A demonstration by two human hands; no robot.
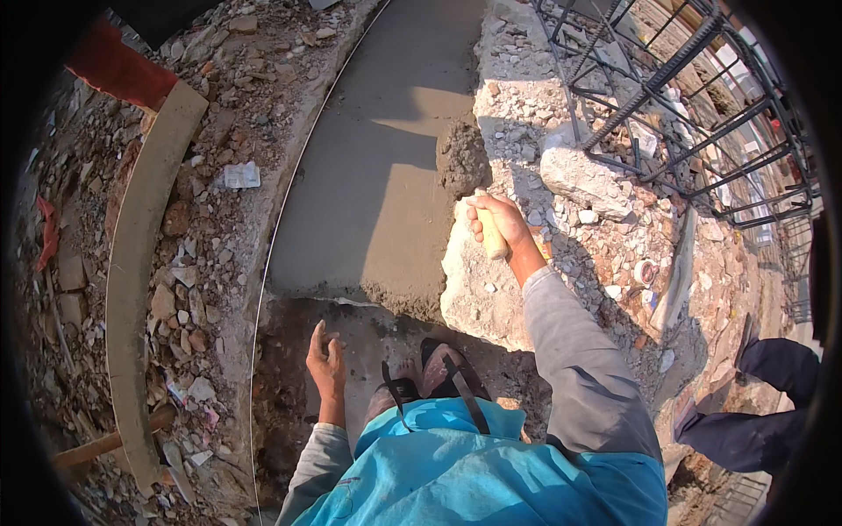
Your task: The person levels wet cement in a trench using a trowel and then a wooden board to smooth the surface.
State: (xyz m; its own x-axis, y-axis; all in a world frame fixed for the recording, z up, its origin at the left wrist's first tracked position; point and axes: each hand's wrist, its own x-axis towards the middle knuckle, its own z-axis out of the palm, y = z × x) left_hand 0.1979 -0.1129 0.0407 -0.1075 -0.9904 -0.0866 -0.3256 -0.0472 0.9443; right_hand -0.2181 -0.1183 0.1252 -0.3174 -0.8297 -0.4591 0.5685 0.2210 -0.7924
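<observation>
Right hand point(498, 221) clamps a wooden handle point(494, 241); left hand point(327, 364) grips nothing. Mortar point(351, 206) lies smooth toward 11 o'clock; a 1-o'clock lump point(461, 156) seemingly needs spreading.

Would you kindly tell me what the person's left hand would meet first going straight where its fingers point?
The left hand would probably meet the near edge of the grey mortar, though the hand's height is unclear and it might pass above.

Room over smooth mortar point(351, 210); lump point(461, 156) obstructs right edge.
</observation>
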